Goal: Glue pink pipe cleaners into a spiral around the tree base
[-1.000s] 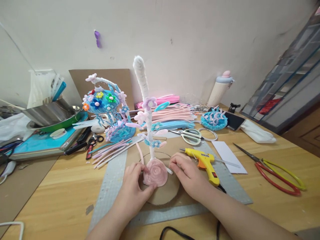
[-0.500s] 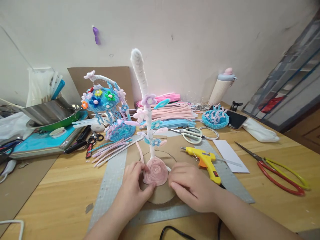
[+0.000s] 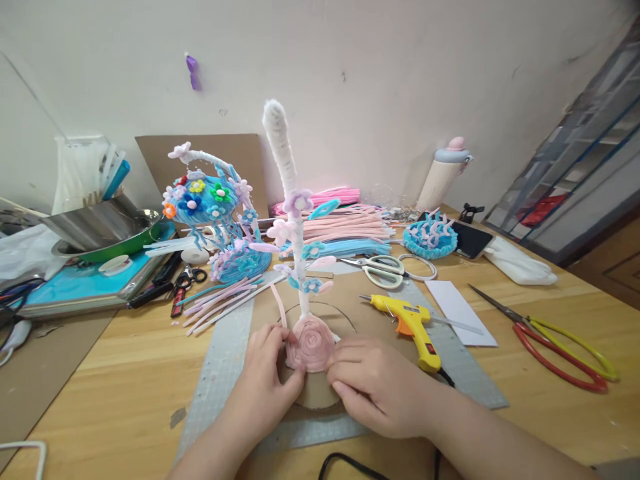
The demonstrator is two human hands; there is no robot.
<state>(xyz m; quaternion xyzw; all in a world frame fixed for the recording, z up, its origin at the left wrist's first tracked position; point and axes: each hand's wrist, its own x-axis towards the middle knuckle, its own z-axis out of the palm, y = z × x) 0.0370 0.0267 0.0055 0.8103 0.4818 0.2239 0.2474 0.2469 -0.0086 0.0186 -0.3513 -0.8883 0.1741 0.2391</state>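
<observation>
The soft pink coil (image 3: pixel 315 343) lay between your hands, touching both, neither nearer; being round, it showed no long axis. Your left hand (image 3: pixel 266 370) was clamped on its edge, thumb and fingers spread; your right hand (image 3: pixel 377 387) curled against the opposite side, its grip hidden. Just beyond them rose the fuzzy white stem (image 3: pixel 300 253); flat cardboard (image 3: pixel 316 395) lay beneath.

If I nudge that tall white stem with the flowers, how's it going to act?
The white stem could tip easily, being tall and slim. Its fuzzy surface suggests little slip. The flowers jutting from its sides would probably bend.
</observation>
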